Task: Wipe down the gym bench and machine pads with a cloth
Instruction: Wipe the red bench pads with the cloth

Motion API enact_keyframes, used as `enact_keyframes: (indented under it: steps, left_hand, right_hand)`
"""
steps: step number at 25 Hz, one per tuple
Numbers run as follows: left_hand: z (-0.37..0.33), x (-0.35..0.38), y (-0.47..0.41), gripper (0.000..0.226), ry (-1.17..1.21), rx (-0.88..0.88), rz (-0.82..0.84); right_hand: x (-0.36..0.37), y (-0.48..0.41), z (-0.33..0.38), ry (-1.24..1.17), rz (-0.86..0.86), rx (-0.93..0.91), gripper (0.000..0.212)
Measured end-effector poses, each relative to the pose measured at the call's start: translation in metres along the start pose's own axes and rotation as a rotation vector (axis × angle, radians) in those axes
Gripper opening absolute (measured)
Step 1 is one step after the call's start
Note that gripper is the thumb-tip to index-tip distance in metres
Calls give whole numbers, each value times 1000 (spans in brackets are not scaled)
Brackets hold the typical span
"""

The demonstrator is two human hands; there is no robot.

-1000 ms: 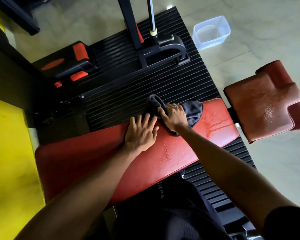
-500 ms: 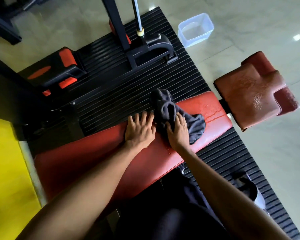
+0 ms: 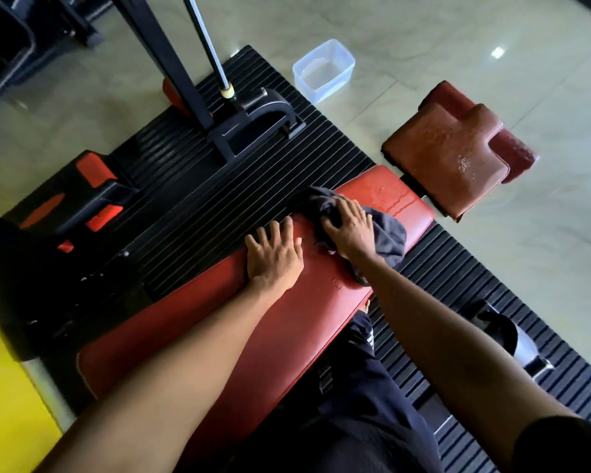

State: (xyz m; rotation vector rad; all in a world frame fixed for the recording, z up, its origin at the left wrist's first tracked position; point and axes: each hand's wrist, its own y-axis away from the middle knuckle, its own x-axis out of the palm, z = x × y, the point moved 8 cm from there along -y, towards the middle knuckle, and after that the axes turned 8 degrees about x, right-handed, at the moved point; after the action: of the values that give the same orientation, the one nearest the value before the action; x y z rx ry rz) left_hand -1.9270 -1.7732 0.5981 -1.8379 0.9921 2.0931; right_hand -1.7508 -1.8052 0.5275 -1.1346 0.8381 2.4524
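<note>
Right hand (image 3: pixel 350 230) slid cloth (image 3: pixel 388 235) along bench (image 3: pixel 287 319), grip flat, pressing; left hand (image 3: pixel 273 259) flat; tub (image 3: pixel 336 84) holds water.

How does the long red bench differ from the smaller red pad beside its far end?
The long bench is a plain rectangle; the smaller pad is notched. The left hand, right hand and cloth rest on the bench; nothing lies on the smaller pad. The bench looks brighter red, the pad browner. Both look wet.
</note>
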Motion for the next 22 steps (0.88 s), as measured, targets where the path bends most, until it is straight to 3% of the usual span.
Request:
enact_keyframes:
  steps: [4, 8, 12, 15, 18, 22]
  left_hand:
    - [-4, 5, 0, 61, 3, 13, 41]
    - [-10, 8, -12, 61, 25, 39, 74]
    - [-18, 11, -42, 58, 100, 101, 109]
    - [-36, 18, -68, 56, 101, 124, 125]
    - [-48, 23, -84, 57, 92, 127, 123]
    - [-61, 28, -104, 58, 114, 79, 143]
  right_hand:
    - [-13, 31, -53, -130, -97, 341, 63]
    - [4, 75, -8, -144, -77, 228, 60]
    - [-1, 31, 16, -72, 5, 92, 64]
    - [-15, -19, -40, -14, 33, 180, 73]
    - [-24, -5, -97, -76, 14, 358, 78]
    - [-8, 40, -86, -115, 28, 420, 78]
